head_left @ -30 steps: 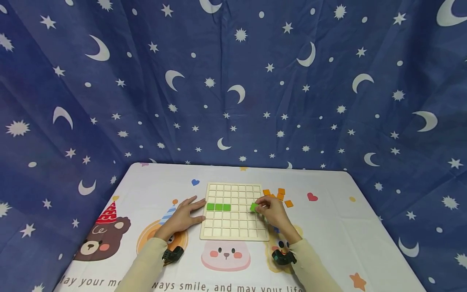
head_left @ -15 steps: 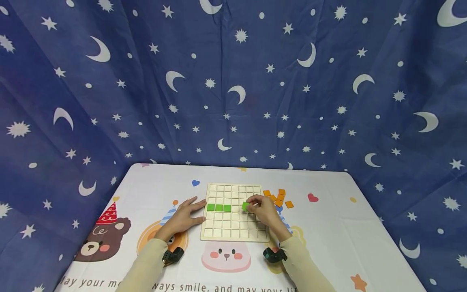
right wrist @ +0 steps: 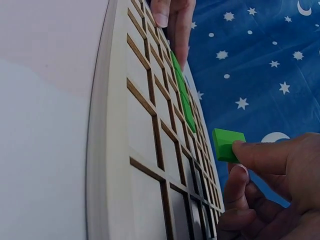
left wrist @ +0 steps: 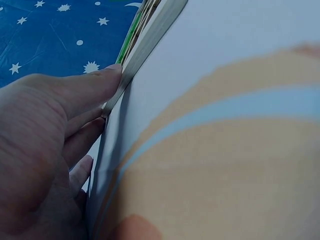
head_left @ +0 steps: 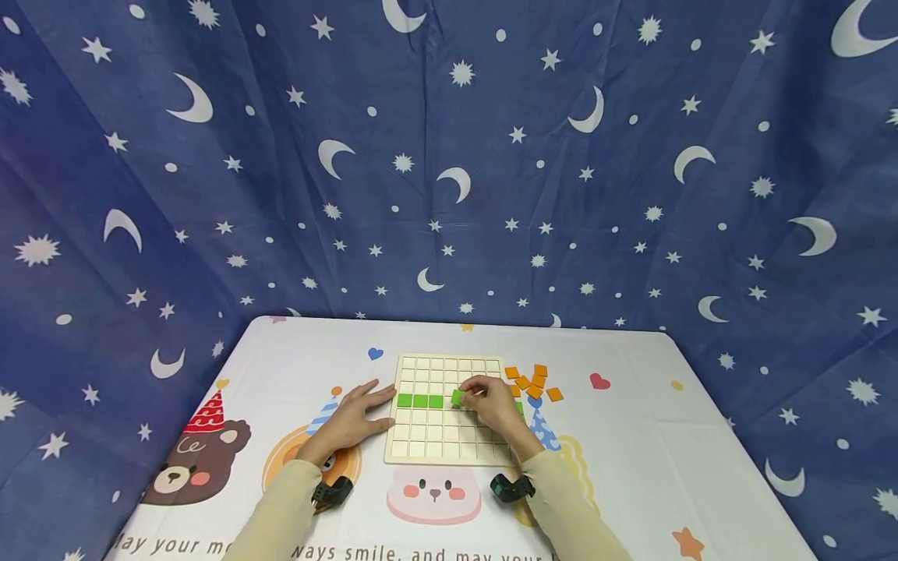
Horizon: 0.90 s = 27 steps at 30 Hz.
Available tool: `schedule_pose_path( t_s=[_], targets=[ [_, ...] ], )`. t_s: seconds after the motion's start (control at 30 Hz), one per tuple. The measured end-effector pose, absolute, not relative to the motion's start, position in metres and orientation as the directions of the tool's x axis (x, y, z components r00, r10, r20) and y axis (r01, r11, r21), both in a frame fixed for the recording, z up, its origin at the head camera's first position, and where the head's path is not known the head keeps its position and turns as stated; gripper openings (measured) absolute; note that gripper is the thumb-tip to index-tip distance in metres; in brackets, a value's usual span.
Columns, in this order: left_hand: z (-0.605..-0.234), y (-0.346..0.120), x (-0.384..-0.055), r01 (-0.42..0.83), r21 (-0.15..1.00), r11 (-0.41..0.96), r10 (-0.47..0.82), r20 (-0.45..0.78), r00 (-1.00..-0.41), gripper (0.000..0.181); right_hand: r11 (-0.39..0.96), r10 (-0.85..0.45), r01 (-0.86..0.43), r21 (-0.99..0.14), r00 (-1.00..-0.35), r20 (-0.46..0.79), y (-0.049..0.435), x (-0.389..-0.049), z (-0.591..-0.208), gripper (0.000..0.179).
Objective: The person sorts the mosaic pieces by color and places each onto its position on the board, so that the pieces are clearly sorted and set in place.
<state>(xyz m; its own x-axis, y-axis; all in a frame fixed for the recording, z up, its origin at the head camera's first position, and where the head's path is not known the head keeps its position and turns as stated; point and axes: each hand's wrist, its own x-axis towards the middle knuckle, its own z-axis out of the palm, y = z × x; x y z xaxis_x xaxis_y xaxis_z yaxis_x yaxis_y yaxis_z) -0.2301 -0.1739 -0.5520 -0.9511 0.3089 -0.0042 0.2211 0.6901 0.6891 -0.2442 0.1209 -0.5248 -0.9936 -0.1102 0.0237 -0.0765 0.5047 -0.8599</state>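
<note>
A pale wooden grid board (head_left: 449,465) lies on the table, with three green square tiles (head_left: 419,401) side by side in one row from its left edge. My right hand (head_left: 493,405) pinches another green tile (right wrist: 227,145) between thumb and fingertip, just above the board and right of that row. In the right wrist view a gap shows between this tile and the grid. My left hand (head_left: 358,417) rests at the board's left edge, its fingers spread and fairly straight; the left wrist view has the thumb (left wrist: 95,90) touching the board's side.
Several orange square tiles (head_left: 536,382) lie loose on the cloth beside the board's upper right. More green (head_left: 520,408) shows partly behind the right hand. A printed white tablecloth (head_left: 631,436) covers the table, and a blue star-patterned curtain (head_left: 449,156) hangs behind.
My right hand has moved left across the board with the green tile, closer to the three laid tiles. The left hand has stayed at the board's edge.
</note>
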Motion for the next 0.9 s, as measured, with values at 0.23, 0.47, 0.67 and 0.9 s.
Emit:
schedule_pose_path(
  t_s=[0.23, 0.47, 0.67, 0.9],
  targets=[
    [-0.552, -0.174, -0.230, 0.220, 0.692, 0.688, 0.311, -0.008, -0.950, 0.064, 0.526, -0.129, -0.099, -0.845, -0.991, 0.036, 0.115, -0.248, -0.529, 0.007],
    [-0.549, -0.173, -0.229, 0.224, 0.692, 0.686, 0.317, -0.007, -0.948, 0.064, 0.535, -0.132, -0.084, -0.841, -0.991, 0.015, 0.112, -0.250, -0.528, 0.007],
    [-0.548, -0.174, -0.228, 0.224, 0.691, 0.687, 0.318, -0.009, -0.948, 0.065, 0.548, -0.137, -0.088, -0.832, -0.990, 0.015, 0.110, -0.251, -0.531, 0.006],
    [-0.549, -0.174, -0.229, 0.226, 0.685, 0.693, 0.318, -0.009, -0.948, 0.064, 0.576, -0.137, -0.106, -0.811, -0.990, 0.033, 0.108, -0.252, -0.533, 0.006]
  ],
)
